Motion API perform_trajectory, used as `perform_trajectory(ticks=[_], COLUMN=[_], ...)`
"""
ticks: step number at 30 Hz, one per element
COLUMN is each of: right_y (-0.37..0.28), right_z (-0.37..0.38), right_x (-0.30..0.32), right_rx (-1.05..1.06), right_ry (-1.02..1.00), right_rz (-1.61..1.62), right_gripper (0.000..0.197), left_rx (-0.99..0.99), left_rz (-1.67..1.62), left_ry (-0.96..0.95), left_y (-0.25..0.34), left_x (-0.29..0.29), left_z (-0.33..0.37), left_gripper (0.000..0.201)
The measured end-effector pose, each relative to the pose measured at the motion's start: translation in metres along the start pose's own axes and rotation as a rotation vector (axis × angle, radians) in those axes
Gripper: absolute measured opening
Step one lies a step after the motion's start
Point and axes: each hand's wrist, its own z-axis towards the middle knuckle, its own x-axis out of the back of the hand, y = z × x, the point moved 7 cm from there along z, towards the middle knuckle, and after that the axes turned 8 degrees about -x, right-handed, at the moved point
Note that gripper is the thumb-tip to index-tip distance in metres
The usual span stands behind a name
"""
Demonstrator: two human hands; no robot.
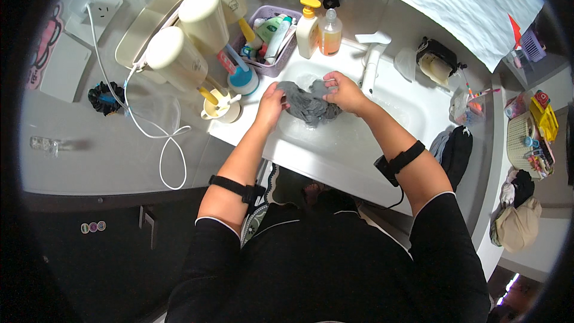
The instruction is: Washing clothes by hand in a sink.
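Note:
A wet grey cloth (308,104), bunched up, hangs between my hands over the white sink (311,149). My left hand (272,105) grips its left end with the fingers closed. At the upper right of the cloth, my right hand (345,92) pinches a fold between thumb and fingers. The cloth's lower part is down in the basin, where shallow water shows around it. What garment it may be cannot be made out. The white faucet (372,63) stands just behind and right of my right hand.
Behind the sink stand a yellow-topped pump bottle (308,29), a clear bottle of orange liquid (330,33) and a purple basket (272,69) of tubes. Cream cups (176,57) hang from a wall holder at left. Dark cloths (457,155) lie on the right rim.

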Motion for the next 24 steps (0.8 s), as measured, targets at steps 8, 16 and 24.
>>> perform_trajectory(ticks=[8, 16, 24], right_y=[-0.026, -0.054, -0.079], right_z=[-0.010, -0.009, -0.015], right_x=[-0.021, 0.008, 0.043], right_rx=[0.081, 0.048, 0.099], right_ry=[0.108, 0.142, 0.234], right_rz=[-0.031, 0.348, 0.598], right_gripper=[0.031, 0.021, 0.023], left_rx=[-0.175, -0.046, -0.152], left_rz=[0.104, 0.331, 0.230], left_ry=[-0.402, -0.281, -0.427], left_y=[0.037, -0.039, 0.001], left_x=[-0.064, -0.004, -0.057], left_z=[-0.012, 0.008, -0.019], left_gripper=[0.022, 0.059, 0.065])
